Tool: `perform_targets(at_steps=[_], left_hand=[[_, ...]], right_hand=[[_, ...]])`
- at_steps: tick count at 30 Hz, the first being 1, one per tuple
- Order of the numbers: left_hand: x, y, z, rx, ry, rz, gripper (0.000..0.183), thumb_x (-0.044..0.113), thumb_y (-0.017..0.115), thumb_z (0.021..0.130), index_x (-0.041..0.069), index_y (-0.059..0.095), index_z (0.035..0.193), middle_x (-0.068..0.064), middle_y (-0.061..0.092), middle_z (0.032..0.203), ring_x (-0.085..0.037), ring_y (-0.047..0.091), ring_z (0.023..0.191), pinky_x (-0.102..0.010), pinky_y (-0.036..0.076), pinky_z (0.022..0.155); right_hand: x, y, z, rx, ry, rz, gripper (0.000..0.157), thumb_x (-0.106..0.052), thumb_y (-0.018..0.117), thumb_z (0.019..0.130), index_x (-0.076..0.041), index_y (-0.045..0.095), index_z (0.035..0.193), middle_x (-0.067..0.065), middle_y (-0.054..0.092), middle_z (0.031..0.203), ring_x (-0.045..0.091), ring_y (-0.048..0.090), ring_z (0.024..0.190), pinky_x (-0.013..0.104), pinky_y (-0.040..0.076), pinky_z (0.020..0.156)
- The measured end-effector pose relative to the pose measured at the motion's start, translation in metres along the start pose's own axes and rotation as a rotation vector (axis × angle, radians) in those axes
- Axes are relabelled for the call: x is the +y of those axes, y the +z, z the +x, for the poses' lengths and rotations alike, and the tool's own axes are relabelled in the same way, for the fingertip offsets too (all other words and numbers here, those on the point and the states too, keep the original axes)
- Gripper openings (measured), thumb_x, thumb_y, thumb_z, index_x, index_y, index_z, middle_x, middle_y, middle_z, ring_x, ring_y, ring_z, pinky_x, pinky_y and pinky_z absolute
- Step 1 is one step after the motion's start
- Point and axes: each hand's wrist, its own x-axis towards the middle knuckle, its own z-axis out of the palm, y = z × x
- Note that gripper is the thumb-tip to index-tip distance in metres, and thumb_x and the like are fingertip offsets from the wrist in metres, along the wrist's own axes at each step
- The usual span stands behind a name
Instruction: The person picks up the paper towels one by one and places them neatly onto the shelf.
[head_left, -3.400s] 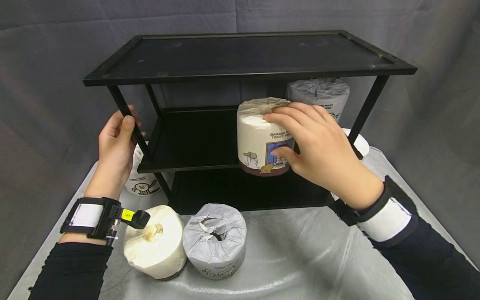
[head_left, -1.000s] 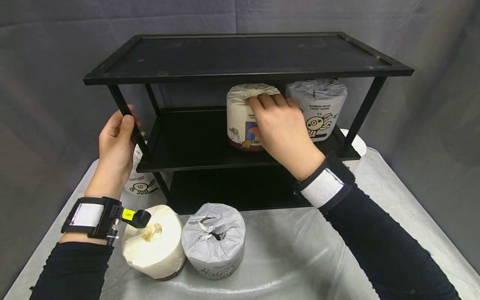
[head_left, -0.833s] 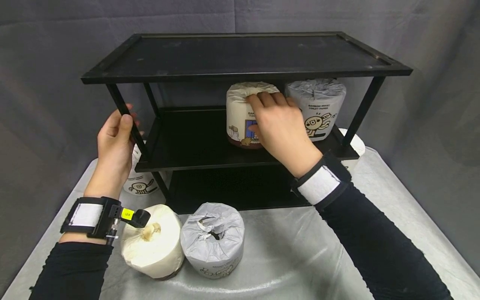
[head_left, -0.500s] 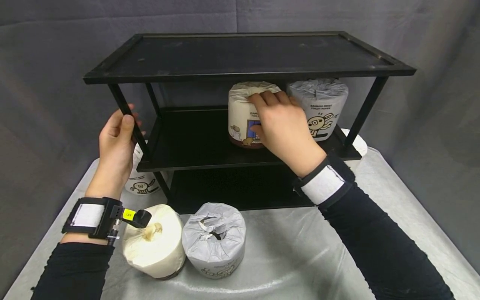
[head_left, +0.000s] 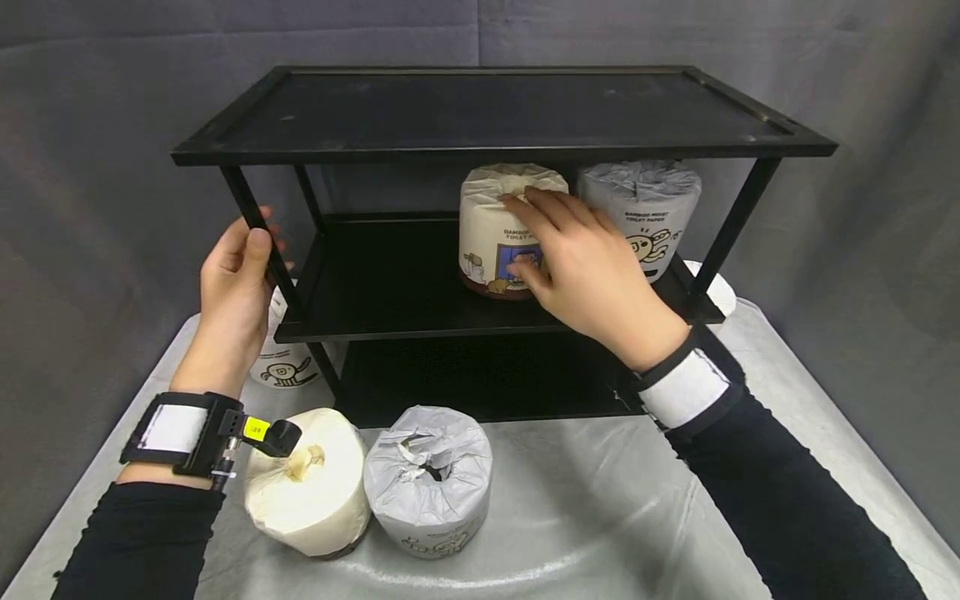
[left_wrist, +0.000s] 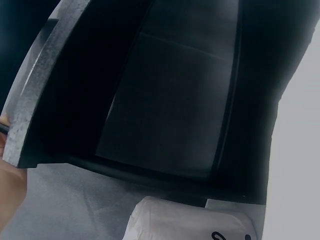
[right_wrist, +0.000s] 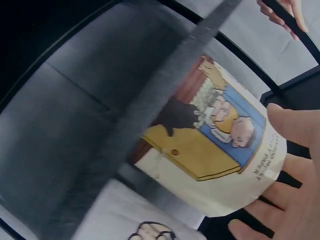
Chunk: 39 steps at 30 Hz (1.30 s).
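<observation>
Cream roll [head_left: 489, 229] stood on black middle shelf [head_left: 382, 287]

The left hand [head_left: 234, 282] gripped a rack post [head_left: 244, 198]; rightward, the cream roll stood upright, the right hand [head_left: 588, 267] at its front right, fingers loosely extended, contact unclear; farther right stood a grey-topped roll [head_left: 651, 204]

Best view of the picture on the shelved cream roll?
Right wrist: the printed picture is large and mostly uncovered. Head shows it small, partly hidden by the right hand; left wrist doesn't show it.
</observation>
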Motion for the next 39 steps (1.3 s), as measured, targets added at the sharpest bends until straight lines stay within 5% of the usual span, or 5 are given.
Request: perform_targets(at_steps=[15,21,29,39], left_hand=[[0.004,0.001,-0.001,0.026,0.015,0.015,0.026,0.015,0.065,0.082,0.007,0.065,0.107,0.0,0.059,0.09,-0.013,0.051,0.084,-0.017,0.052,0.064],[0.004,0.001,-0.001,0.019,-0.008,-0.018,0.029,0.017,0.067,0.079,0.009,0.066,0.106,0.0,0.058,0.091,-0.013,0.051,0.083,-0.017,0.051,0.064],[0.003,0.001,-0.002,-0.015,-0.029,-0.024,0.03,0.021,0.066,0.079,0.01,0.065,0.107,0.001,0.057,0.092,-0.012,0.05,0.085,-0.017,0.05,0.065],[0.002,0.0,-0.002,-0.017,-0.031,-0.021,0.03,0.021,0.067,0.079,0.01,0.065,0.107,0.001,0.057,0.091,-0.012,0.05,0.087,-0.018,0.05,0.067]], right_hand=[[-0.005,-0.003,-0.042,0.295,-0.056,0.125,0.039,-0.018,0.061,0.086,-0.007,0.059,0.123,0.015,0.061,0.127,0.03,0.05,0.12,0.05,0.043,0.1],[-0.004,-0.004,-0.06,0.417,-0.142,0.121,0.033,-0.016,0.058,0.086,-0.004,0.064,0.116,0.017,0.066,0.121,0.029,0.055,0.115,0.048,0.047,0.094],[0.001,-0.001,-0.083,0.443,-0.188,0.118,0.033,-0.016,0.061,0.082,-0.001,0.067,0.111,0.019,0.07,0.113,0.032,0.059,0.107,0.049,0.05,0.085],[0.011,0.003,-0.114,0.477,-0.104,0.136,0.037,-0.025,0.056,0.087,0.001,0.066,0.111,0.02,0.07,0.11,0.034,0.06,0.103,0.05,0.047,0.082]])
